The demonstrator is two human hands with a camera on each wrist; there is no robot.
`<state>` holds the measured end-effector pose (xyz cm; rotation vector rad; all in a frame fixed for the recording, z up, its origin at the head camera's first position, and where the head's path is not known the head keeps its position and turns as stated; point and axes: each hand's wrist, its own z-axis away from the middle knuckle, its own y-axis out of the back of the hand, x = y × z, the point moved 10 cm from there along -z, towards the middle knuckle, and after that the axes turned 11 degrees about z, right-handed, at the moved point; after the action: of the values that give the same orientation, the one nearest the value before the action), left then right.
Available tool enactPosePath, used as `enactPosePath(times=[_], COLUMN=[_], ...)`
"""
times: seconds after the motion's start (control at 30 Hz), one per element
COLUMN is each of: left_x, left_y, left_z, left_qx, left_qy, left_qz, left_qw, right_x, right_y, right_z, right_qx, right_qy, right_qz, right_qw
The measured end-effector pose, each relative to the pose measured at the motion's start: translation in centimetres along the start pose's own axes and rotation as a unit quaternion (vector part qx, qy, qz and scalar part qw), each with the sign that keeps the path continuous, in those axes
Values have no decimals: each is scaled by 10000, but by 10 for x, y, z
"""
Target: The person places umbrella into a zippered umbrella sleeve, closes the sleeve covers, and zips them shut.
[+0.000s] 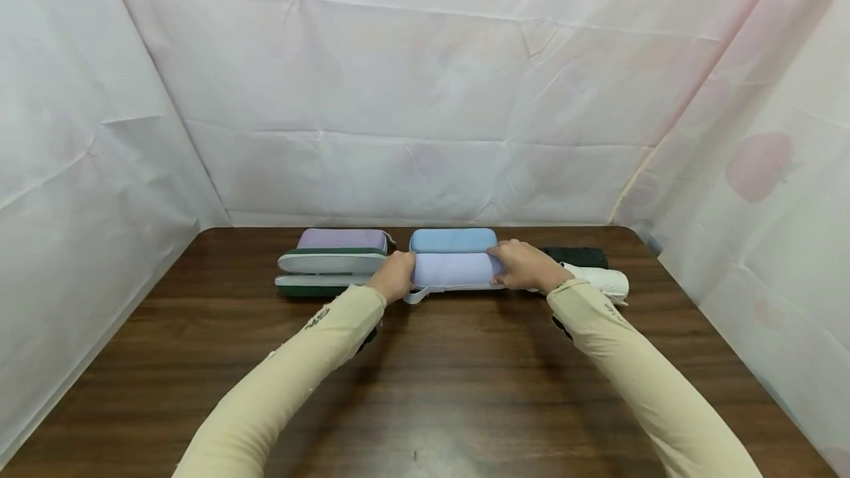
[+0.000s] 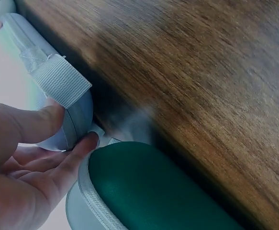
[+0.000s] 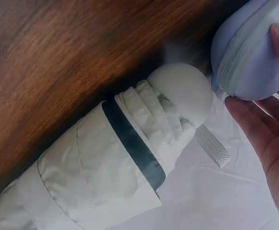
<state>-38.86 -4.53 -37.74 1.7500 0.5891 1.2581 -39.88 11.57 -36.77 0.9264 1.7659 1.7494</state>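
A lavender zip case (image 1: 458,270) with a pale strap loop (image 2: 62,79) at its left end lies near the back of the table. My left hand (image 1: 396,275) holds that end, thumb beside the strap and fingers around the far side. My right hand (image 1: 529,265) grips the opposite end, with thumb and fingers on either side of it in the right wrist view. Directly behind the lavender case is a light blue case (image 1: 453,240). Left of my left hand lie green and grey case halves (image 2: 144,182), rounded at the ends.
A purple case (image 1: 341,239) sits behind the green and grey halves. To the right lie a folded white umbrella (image 3: 96,153) with a dark band and a black folded item (image 1: 576,257). Pale cloth walls (image 1: 412,94) surround the brown wooden table (image 1: 432,382).
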Motion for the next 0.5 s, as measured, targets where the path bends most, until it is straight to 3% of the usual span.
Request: enactPosePath(times=[0.17, 0.37, 0.5], left_x=[1, 4, 12], left_y=[1, 1, 14], left_z=[-4, 1, 8], left_qx=[28, -175, -274], left_qy=[-59, -203, -699], left_qz=[-93, 22, -126], left_qw=[9999, 9996, 9971], right_x=[6, 7, 3], right_y=[0, -1, 12], right_z=[1, 5, 12], right_qx=[-136, -319, -142], right_qy=[-308, -483, -315], right_qz=[-67, -87, 22], right_qw=[9994, 9983, 9994])
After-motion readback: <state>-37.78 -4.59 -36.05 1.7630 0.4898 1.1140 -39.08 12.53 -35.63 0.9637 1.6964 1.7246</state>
